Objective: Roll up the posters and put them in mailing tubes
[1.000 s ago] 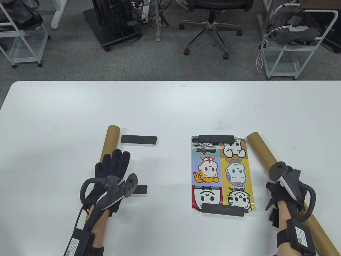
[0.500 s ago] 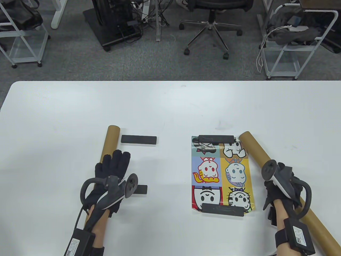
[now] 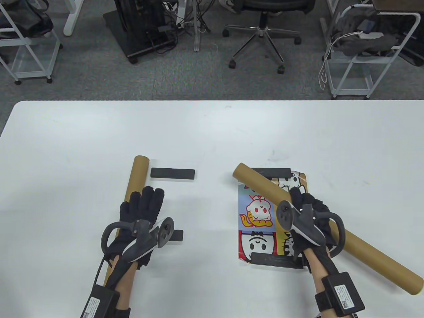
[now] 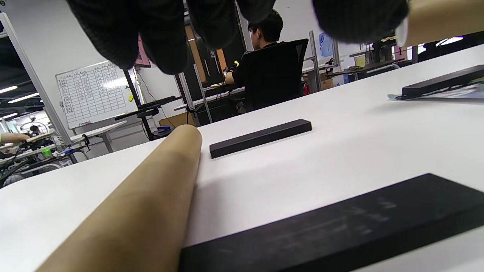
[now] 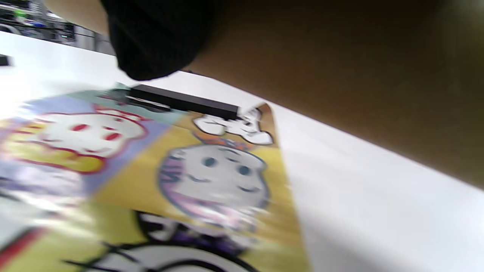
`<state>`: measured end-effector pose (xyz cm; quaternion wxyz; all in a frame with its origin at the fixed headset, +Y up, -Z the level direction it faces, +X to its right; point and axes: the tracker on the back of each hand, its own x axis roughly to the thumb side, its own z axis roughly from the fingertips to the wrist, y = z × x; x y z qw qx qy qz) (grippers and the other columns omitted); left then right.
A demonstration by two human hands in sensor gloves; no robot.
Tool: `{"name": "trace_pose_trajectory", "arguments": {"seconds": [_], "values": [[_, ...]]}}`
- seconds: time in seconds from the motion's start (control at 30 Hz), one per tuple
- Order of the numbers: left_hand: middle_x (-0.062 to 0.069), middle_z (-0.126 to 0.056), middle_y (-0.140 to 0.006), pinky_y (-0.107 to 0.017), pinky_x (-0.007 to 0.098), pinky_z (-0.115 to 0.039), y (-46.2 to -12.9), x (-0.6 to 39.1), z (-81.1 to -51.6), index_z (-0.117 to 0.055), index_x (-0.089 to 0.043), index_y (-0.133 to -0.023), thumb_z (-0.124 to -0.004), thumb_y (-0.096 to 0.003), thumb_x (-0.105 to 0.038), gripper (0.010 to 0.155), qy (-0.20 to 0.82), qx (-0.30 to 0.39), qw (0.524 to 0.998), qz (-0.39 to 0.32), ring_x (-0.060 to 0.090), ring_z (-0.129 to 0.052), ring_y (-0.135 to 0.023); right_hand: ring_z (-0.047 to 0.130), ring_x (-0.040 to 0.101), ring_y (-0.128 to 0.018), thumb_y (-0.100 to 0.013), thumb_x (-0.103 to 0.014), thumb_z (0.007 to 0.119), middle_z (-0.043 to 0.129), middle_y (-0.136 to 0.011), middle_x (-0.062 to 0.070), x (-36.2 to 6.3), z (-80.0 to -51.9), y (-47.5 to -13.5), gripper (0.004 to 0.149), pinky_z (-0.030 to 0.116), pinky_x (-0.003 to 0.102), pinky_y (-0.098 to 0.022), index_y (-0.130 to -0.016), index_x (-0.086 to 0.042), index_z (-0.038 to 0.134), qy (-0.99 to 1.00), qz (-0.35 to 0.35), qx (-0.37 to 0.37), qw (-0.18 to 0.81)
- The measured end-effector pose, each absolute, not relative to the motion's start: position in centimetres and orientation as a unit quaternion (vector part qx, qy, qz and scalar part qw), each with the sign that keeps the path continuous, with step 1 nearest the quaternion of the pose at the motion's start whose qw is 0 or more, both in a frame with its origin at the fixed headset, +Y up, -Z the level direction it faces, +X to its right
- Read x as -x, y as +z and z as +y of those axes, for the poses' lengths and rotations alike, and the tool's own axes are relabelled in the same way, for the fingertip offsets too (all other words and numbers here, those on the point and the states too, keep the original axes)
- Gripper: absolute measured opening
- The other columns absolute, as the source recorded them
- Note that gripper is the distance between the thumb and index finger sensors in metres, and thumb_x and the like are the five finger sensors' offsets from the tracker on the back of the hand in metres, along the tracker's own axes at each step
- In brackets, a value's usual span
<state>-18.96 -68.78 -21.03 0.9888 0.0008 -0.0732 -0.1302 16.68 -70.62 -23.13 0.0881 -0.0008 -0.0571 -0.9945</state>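
Observation:
A colourful cartoon poster [image 3: 256,212] lies flat on the white table [image 3: 212,132], pinned by a black bar at its far edge [image 3: 275,172] and another at its near edge [image 3: 276,260]. My right hand [image 3: 306,207] grips a brown mailing tube [image 3: 258,184] and holds it slantwise above the poster; in the right wrist view the tube [image 5: 340,68] hangs over the poster [image 5: 211,177]. My left hand [image 3: 142,207] lies flat, fingers straight, on a second brown tube [image 3: 139,169], whose far end shows in the left wrist view [image 4: 151,189].
Two loose black bars lie near the left tube: one by its far end [image 3: 172,173], one beside my left hand [image 3: 175,235]. Beyond the table stand an office chair [image 3: 261,20] and wire carts [image 3: 357,56].
My right hand has lifted the right tube and swung it leftwards; its far end now hangs over the poster's top left corner. The left hand has barely moved.

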Motion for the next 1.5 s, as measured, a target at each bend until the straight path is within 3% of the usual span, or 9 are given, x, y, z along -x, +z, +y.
{"name": "trace_pose_trajectory", "arguments": {"seconds": [0.23,0.37,0.5,0.67,0.83,1.1,1.27,1.5], "values": [[0.01,-0.047,-0.127,-0.081,0.058,-0.064,-21.0,18.8,-68.7,-0.029,-0.022,-0.119,-0.061,-0.0474,-0.056,0.086,-0.052,0.004,0.995,-0.082,0.041,-0.069,-0.112,0.073,0.05,-0.092,-0.046,-0.035,0.076,0.059,-0.109,0.025,-11.8,-69.5,-20.9,0.082,0.062,0.069,-0.068,-0.111,-0.008,0.034,-0.991,-0.027,0.096,0.088],[0.01,-0.054,-0.124,-0.079,0.056,-0.067,-21.0,18.7,-68.7,-0.035,-0.021,-0.119,-0.062,-0.048,-0.054,0.083,0.083,0.008,0.993,-0.082,0.038,-0.075,-0.108,0.073,0.05,-0.091,-0.046,-0.036,0.076,0.059,-0.109,0.025,-10.3,-69.7,-20.0,0.082,0.063,0.068,-0.068,-0.111,-0.008,0.034,-0.986,-0.019,0.132,0.1],[0.011,-0.064,-0.119,-0.078,0.055,-0.069,-21.4,18.7,-68.9,-0.045,-0.019,-0.117,-0.065,-0.0499,-0.049,0.076,0.225,0.027,0.972,-0.062,0.035,-0.08,-0.103,0.073,0.049,-0.092,-0.045,-0.036,0.076,0.06,-0.109,0.024,-9.6,-69.5,-19.2,0.082,0.063,0.068,-0.068,-0.111,-0.01,0.035,-0.982,-0.007,0.153,0.108],[0.007,-0.079,-0.107,-0.075,0.055,-0.072,-21.9,19.0,-69.4,-0.064,-0.021,-0.108,-0.066,-0.0524,-0.042,0.059,0.321,0.046,0.946,-0.027,0.031,-0.09,-0.091,0.074,0.049,-0.092,-0.045,-0.036,0.077,0.06,-0.108,0.023,-8.8,-69.3,-18.6,0.082,0.063,0.068,-0.068,-0.111,-0.01,0.036,-0.979,0.012,0.17,0.115],[-0.001,-0.087,-0.095,-0.073,0.053,-0.075,-22.3,19.8,-69.8,-0.077,-0.029,-0.094,-0.071,-0.0504,-0.041,0.046,0.342,0.055,0.938,0.005,0.024,-0.094,-0.08,0.075,0.048,-0.091,-0.044,-0.037,0.077,0.061,-0.108,0.023,-8.8,-69.6,-18.6,0.082,0.064,0.067,-0.068,-0.111,-0.011,0.036,-0.977,0.022,0.171,0.127],[0.0,-0.086,-0.092,-0.073,0.054,-0.074,-22.5,20.2,-70.3,-0.079,-0.031,-0.092,-0.072,-0.0498,-0.043,0.044,0.392,0.086,0.916,0.0,0.024,-0.093,-0.076,0.075,0.045,-0.086,-0.042,-0.04,0.085,0.063,-0.103,0.022,-9.0,-69.5,-18.6,0.085,0.063,0.07,-0.068,-0.11,-0.016,0.039,-0.976,0.023,0.172,0.129],[-0.001,-0.084,-0.096,-0.074,0.054,-0.074,-22.3,20.2,-70.3,-0.078,-0.033,-0.092,-0.074,-0.0493,-0.044,0.044,0.428,0.082,0.9,0.0,0.023,-0.092,-0.079,0.078,0.047,-0.091,-0.045,-0.037,0.084,0.063,-0.109,0.024,-9.3,-69.4,-18.8,0.084,0.069,0.065,-0.066,-0.11,-0.016,0.036,-0.977,0.023,0.168,0.131],[0.003,-0.087,-0.091,-0.072,0.055,-0.074,-22.4,20.5,-70.4,-0.082,-0.028,-0.09,-0.074,-0.05,-0.041,0.043,0.457,0.096,0.884,0.003,0.025,-0.094,-0.074,0.073,0.049,-0.094,-0.045,-0.029,0.081,0.06,-0.11,0.021,-9.0,-69.5,-18.5,0.085,0.061,0.07,-0.069,-0.111,-0.011,0.03,-0.973,0.043,0.165,0.153]]}}
